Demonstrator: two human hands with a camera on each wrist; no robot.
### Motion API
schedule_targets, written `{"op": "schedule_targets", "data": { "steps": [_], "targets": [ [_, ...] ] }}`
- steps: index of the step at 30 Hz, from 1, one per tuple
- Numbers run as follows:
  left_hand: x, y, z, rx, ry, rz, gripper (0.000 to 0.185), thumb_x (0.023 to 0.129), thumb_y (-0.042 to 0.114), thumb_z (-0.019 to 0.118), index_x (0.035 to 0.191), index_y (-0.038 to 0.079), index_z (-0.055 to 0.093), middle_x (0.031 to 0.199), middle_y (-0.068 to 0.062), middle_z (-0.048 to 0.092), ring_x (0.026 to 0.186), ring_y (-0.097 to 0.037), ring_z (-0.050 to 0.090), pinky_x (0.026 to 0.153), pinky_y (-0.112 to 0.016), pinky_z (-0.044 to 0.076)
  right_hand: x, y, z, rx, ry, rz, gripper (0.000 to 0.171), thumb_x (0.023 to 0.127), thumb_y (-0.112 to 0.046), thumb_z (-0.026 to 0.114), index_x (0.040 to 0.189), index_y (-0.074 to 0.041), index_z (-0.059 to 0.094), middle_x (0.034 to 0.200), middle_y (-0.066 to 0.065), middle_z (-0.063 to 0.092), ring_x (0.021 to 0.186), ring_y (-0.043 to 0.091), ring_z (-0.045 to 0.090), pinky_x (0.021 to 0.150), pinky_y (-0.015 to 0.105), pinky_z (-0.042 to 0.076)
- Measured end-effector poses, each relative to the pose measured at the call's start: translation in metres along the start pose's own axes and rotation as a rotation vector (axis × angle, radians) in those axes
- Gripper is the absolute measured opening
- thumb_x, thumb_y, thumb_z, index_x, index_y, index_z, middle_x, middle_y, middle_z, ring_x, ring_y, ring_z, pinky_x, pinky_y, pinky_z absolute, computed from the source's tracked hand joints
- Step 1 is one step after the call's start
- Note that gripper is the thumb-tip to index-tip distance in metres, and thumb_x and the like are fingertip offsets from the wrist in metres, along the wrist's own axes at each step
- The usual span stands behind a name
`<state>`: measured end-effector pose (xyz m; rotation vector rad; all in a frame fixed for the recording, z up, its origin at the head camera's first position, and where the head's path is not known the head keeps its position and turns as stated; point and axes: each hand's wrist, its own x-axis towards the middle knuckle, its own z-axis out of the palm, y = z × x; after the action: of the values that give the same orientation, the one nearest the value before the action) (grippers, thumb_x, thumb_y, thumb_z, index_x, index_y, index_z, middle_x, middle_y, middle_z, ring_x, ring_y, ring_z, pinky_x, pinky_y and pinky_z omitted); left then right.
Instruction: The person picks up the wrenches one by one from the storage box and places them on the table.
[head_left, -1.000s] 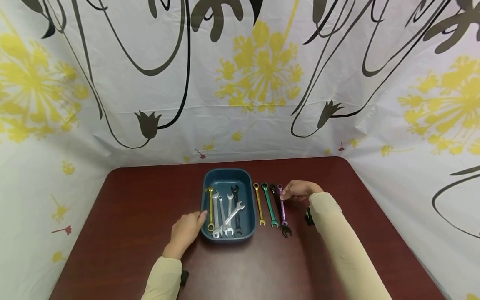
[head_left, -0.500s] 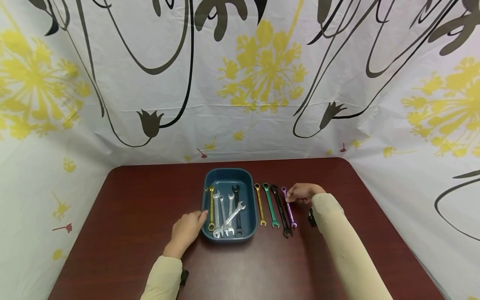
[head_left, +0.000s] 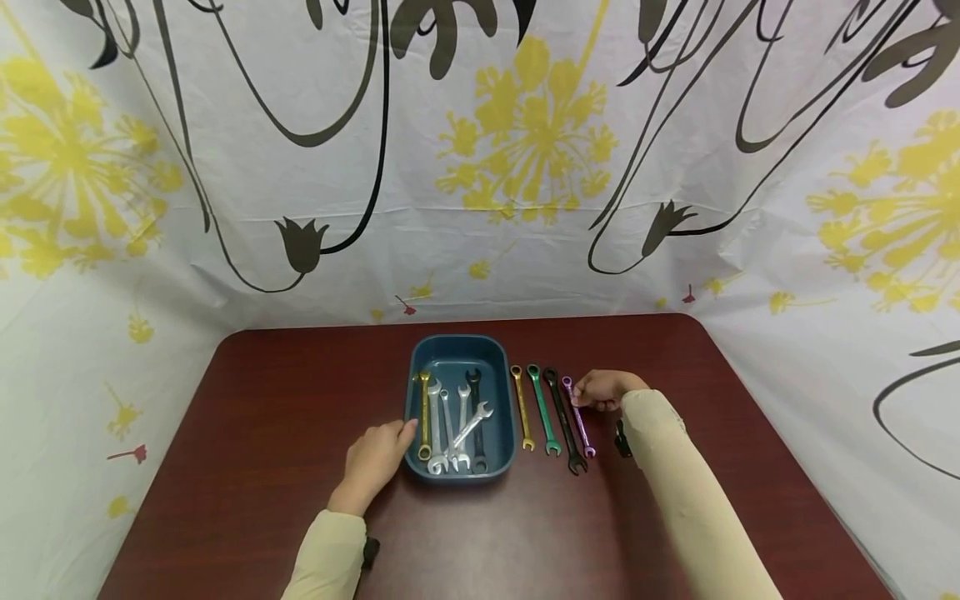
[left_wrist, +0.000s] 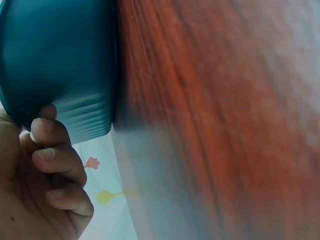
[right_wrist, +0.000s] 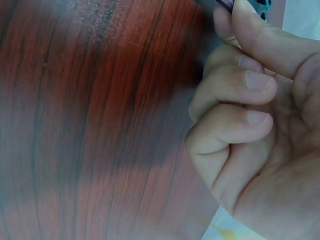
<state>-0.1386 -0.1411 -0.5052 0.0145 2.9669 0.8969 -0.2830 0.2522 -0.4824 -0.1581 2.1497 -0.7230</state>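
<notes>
Purple wrench (head_left: 578,416), teal tray (head_left: 457,354), dk red table (head_left: 262,433).

No text, label, brand, number or sign can be read in any view. The wrenches in the tray (head_left: 459,354) and on the table (head_left: 262,433) are too small to show any markings, and the backdrop (head_left: 480,167) carries only printed flowers and stems, no lettering.

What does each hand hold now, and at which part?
The right hand pinches the purple wrench near its far ring end. The left hand rests against the blue tray's near-left corner and holds nothing.
</notes>
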Motion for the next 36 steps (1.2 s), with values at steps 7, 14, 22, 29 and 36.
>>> {"op": "schedule_targets", "data": {
  "steps": [7, 14, 22, 29, 36],
  "targets": [
    [0.000, 0.001, 0.001, -0.004, -0.006, -0.013, 0.044, 0.101, 0.040, 0.046, 0.064, 0.016, 0.045, 0.055, 0.001, 0.036, 0.048, -0.014, 0.034, 0.049, -0.029, 0.026, 0.003, 0.001, 0.001, -0.003, 0.040, 0.003, 0.033, 0.099, -0.018, 0.053, 0.067, -0.016, 0.046, 0.055, -0.004, 0.034, 0.047, 0.009, 0.026, 0.048, 0.024, 0.025],
    [-0.001, 0.001, -0.001, -0.012, -0.010, 0.001, 0.045, 0.101, 0.039, 0.046, 0.063, 0.015, 0.044, 0.054, 0.001, 0.035, 0.047, -0.014, 0.032, 0.048, -0.028, 0.025, 0.006, 0.001, 0.001, -0.022, 0.049, 0.008, 0.036, 0.099, -0.019, 0.053, 0.064, -0.017, 0.044, 0.054, -0.004, 0.033, 0.047, 0.008, 0.025, 0.049, 0.024, 0.028],
    [-0.001, 0.001, -0.001, -0.011, -0.016, -0.007, 0.045, 0.101, 0.040, 0.045, 0.064, 0.015, 0.045, 0.055, 0.001, 0.035, 0.049, -0.014, 0.034, 0.049, -0.029, 0.026, 0.003, -0.008, 0.005, -0.060, 0.059, 0.032, 0.031, 0.098, -0.019, 0.054, 0.068, -0.013, 0.049, 0.054, -0.004, 0.033, 0.046, 0.008, 0.025, 0.048, 0.024, 0.028],
    [-0.001, 0.001, 0.001, -0.013, -0.022, -0.011, 0.045, 0.101, 0.040, 0.046, 0.063, 0.015, 0.045, 0.055, 0.000, 0.035, 0.048, -0.014, 0.033, 0.049, -0.029, 0.026, 0.002, -0.010, 0.008, -0.064, 0.081, 0.041, 0.033, 0.096, -0.017, 0.055, 0.064, -0.013, 0.049, 0.053, -0.004, 0.032, 0.045, 0.008, 0.025, 0.046, 0.023, 0.027],
    [-0.001, 0.001, 0.000, -0.002, -0.016, -0.007, 0.045, 0.101, 0.040, 0.045, 0.063, 0.015, 0.044, 0.055, 0.001, 0.035, 0.048, -0.014, 0.033, 0.049, -0.029, 0.026, 0.003, -0.007, 0.008, -0.050, 0.115, 0.039, 0.038, 0.094, -0.018, 0.058, 0.059, -0.013, 0.045, 0.052, -0.003, 0.035, 0.046, 0.009, 0.027, 0.046, 0.024, 0.027]
  ]
}}
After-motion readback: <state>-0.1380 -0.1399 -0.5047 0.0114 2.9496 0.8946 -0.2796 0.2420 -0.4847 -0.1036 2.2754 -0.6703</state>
